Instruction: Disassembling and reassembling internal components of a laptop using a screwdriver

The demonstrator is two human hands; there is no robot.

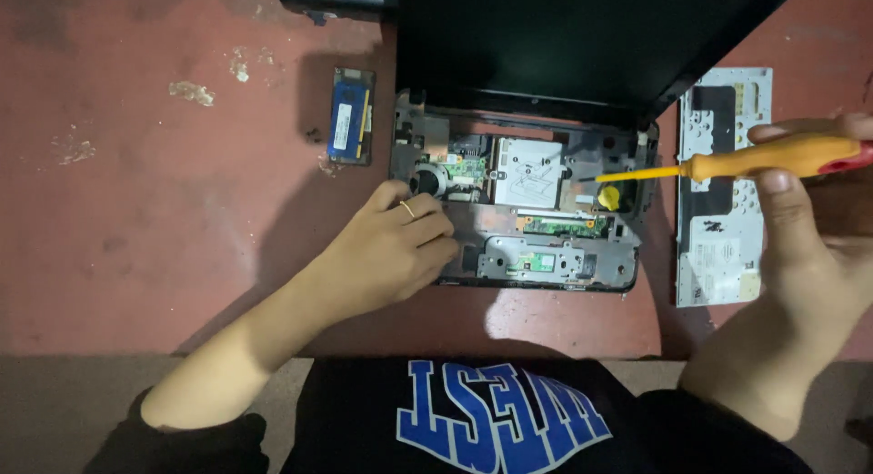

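Observation:
A small opened laptop (546, 247) lies on the reddish table with its keyboard off, so the circuit boards and a silver drive cover (527, 171) show. My left hand (391, 251), with a ring on one finger, rests curled on the laptop's left front part. My right hand (800, 210) grips a screwdriver (727, 163) with an orange handle and yellow shaft; the tip points left at the laptop's inner right area, near a round yellow part (608, 198).
The removed keyboard (723, 188) lies underside up, right of the laptop. A blue memory module (351, 115) lies to the left, with a tiny dark part beside it. A dark object (336, 0) sits at the top edge. The laptop screen (564, 38) stands open.

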